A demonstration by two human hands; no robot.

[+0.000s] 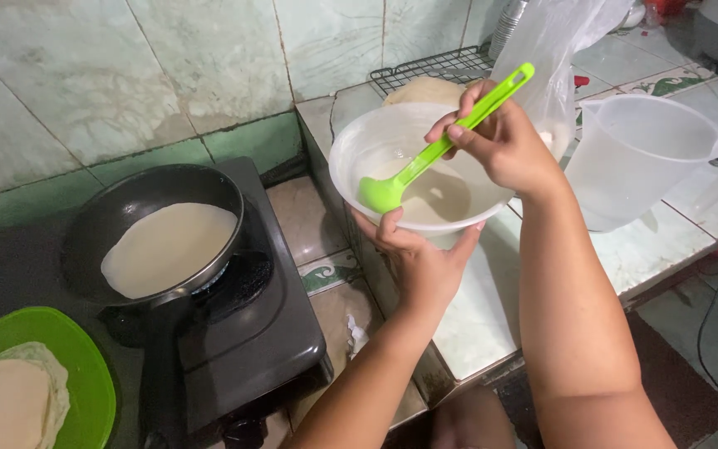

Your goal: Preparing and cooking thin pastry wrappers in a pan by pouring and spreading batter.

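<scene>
Left hand (413,249) grips the white bowl (359,150) from below at frame centre, thumb over the rim. Right hand (500,141) clenches the green ladle (425,158), scoop down in the batter. Black pan (118,208) with a pale crepe (168,248) sits left on the stove (268,333). Green plate (85,366) lower left (crepes stacked). Clear jug (641,150) right, wire rack (434,66) behind the bowl.

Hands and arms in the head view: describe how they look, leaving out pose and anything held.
Both forearms are bare, with no sleeves in view. The left hand and right hand wear no gloves. No rings, watch or bracelets show. The fingernails look short and unpainted.
</scene>
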